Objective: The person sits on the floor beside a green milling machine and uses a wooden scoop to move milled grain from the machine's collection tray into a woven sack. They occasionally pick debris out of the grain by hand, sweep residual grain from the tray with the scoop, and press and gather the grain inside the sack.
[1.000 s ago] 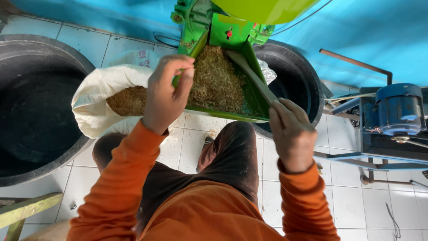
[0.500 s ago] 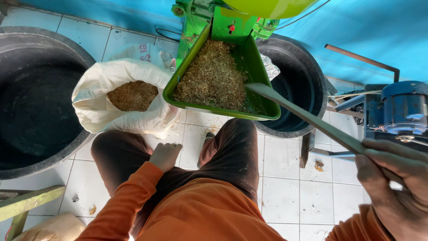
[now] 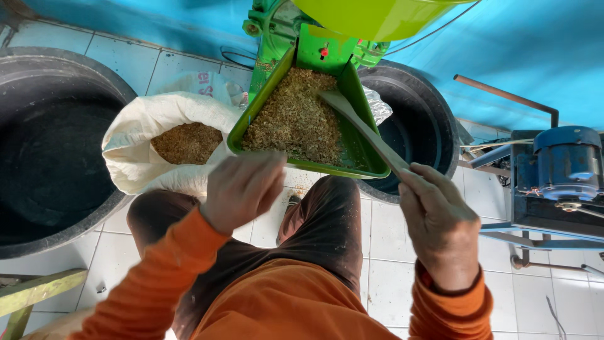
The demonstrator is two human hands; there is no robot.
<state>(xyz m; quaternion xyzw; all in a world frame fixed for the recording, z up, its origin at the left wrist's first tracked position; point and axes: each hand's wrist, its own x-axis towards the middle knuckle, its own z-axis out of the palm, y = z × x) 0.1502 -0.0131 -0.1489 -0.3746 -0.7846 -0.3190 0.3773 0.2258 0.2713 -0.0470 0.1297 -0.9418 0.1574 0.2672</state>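
A green tray (image 3: pixel 371 165) on a green machine (image 3: pixel 277 22) holds a heap of dry brown chopped material (image 3: pixel 292 119). My right hand (image 3: pixel 437 223) grips the near end of a flat wooden stick (image 3: pixel 362 129), whose far end rests in the tray on the heap. My left hand (image 3: pixel 242 189) is blurred, just below the tray's front edge, fingers loosely apart and holding nothing. An open white sack (image 3: pixel 135 135) with the same brown material (image 3: pixel 185 141) sits left of the tray.
A large black tub (image 3: pixel 75 220) stands at the left, another black tub (image 3: pixel 434 126) behind the tray at the right. A blue motor on a metal frame (image 3: pixel 560 164) is at the far right. White tiled floor, blue wall behind.
My left hand rose from my lap to the tray's front edge. My right hand came back in from the lower right, and the stick's tip moved up into the heap.
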